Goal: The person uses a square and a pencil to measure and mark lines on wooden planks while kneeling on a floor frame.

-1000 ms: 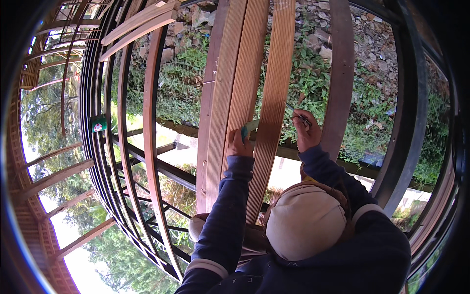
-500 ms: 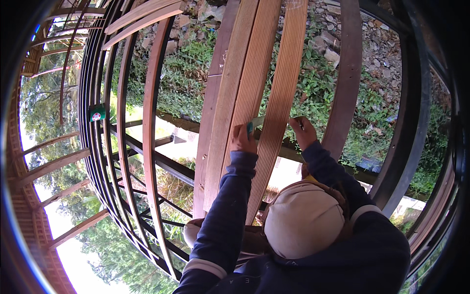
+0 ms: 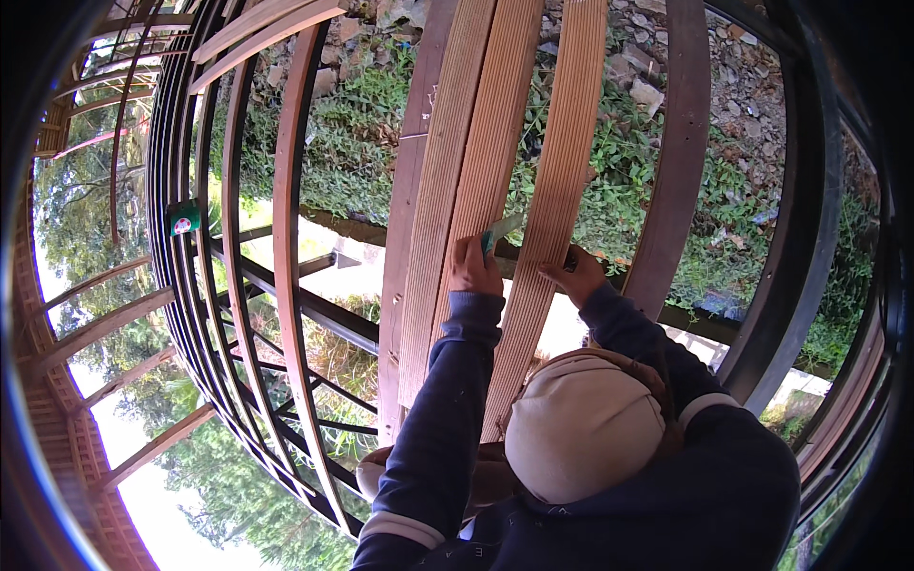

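Head view only. A person in a dark blue top and light cap point(image 3: 583, 440) sits low in the frame, both arms raised to a set of grooved wooden deck boards.

Landmark: the middle grooved board point(image 3: 557, 190), the pale one running from top centre down to the cap.

- Left hand point(image 3: 474, 269): just left of the middle board, fingers curled shut on a small green flat tool point(image 3: 499, 231). The tool sticks up and to the right out of the fist, and its tip sits in the gap between the middle board and the paired boards point(image 3: 457, 181) to its left.
- Right hand point(image 3: 574, 273): on the right edge of the middle board, pressed against it, with a small dark object point(image 3: 569, 255) at the fingertips. Cannot tell whether the fingers are closed on it or just resting beside it.
- The two hands are near each other, one on each side of the middle board, not touching.
- Right of the middle board: a darker brown plank point(image 3: 681, 152), then a black steel frame member point(image 3: 809, 219).
- Far left of the middle board: a stack of curved black steel rails point(image 3: 190, 285) with a small green tag point(image 3: 184, 217) on one.
- Behind the boards: grass and stony ground point(image 3: 362, 133) seen through the gaps.
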`<state>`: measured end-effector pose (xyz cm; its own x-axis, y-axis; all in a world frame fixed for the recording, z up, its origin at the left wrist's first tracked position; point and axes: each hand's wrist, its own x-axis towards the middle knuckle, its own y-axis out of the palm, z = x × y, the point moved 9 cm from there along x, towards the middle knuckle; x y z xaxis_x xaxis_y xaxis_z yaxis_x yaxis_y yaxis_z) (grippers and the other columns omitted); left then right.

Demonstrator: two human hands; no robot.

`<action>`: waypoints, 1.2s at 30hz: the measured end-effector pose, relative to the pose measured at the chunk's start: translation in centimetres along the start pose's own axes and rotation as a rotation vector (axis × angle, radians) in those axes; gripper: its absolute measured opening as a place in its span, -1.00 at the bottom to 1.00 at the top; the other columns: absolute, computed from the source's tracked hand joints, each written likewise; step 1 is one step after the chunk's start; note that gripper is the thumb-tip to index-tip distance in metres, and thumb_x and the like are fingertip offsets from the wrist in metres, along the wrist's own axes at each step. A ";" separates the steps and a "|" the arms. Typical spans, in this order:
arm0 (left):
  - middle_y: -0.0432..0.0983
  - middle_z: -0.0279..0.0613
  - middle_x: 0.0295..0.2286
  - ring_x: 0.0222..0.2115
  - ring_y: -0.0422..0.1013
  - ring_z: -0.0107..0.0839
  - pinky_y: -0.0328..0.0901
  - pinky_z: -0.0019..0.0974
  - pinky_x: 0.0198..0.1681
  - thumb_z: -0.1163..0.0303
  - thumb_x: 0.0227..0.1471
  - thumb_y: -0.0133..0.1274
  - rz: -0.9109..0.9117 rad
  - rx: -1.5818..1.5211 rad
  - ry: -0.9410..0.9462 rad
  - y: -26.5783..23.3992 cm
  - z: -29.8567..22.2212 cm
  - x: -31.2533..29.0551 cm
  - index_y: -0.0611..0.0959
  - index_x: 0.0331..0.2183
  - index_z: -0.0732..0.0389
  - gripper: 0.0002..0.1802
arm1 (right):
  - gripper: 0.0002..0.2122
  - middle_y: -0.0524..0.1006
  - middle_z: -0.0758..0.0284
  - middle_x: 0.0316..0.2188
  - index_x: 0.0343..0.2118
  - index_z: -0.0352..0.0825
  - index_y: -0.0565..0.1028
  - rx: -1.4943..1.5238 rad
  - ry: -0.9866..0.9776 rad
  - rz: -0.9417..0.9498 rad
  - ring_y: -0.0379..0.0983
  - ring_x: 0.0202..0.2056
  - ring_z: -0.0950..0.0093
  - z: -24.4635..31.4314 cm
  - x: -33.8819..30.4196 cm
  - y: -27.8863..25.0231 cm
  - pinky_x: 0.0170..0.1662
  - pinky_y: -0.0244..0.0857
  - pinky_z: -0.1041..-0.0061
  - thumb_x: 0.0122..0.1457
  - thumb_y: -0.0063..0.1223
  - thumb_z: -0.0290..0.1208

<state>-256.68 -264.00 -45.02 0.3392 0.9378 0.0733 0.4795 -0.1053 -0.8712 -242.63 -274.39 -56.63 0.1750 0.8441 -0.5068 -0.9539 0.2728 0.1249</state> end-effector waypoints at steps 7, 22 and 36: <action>0.36 -0.03 -0.33 -0.30 0.31 -0.02 0.26 -0.12 -0.27 0.56 -0.23 -0.04 0.031 -0.002 -0.044 0.2 -0.2 0.1 0.47 -0.26 0.29 -0.66 | -0.51 0.52 0.21 -0.36 -0.23 -0.45 0.43 -0.039 -0.045 0.014 0.46 -0.34 0.43 -0.4 -0.1 -1.1 -0.22 0.29 0.48 -0.13 0.20 -0.13; 0.35 0.00 -0.29 -0.29 0.34 0.00 0.30 -0.14 -0.27 0.55 -0.20 -0.08 0.071 0.005 -0.026 0.2 -0.4 0.4 0.45 -0.25 0.32 -0.66 | -0.72 0.32 0.41 -0.67 -0.47 -0.40 0.40 -0.048 -0.356 -0.341 0.18 -0.66 0.66 11.4 -1.3 -7.3 -0.56 0.13 0.64 0.18 -0.14 -0.25; 0.37 0.02 -0.33 -0.35 0.36 0.00 0.31 -0.13 -0.32 0.55 -0.17 -0.06 0.035 0.008 0.035 -0.1 -1.1 0.6 0.46 -0.25 0.32 -0.69 | -0.89 0.49 0.28 -0.50 -0.34 -0.41 0.45 -0.263 -0.564 -0.160 0.46 -0.51 0.54 13.4 -0.7 -1.9 -0.45 0.33 0.60 0.07 -0.03 -0.52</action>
<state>-255.65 -263.79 -44.38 0.3837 0.9215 0.0592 0.4604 -0.1353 -0.8773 -237.68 -269.30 -45.11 0.3528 0.9351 0.0331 -0.9210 0.3533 -0.1644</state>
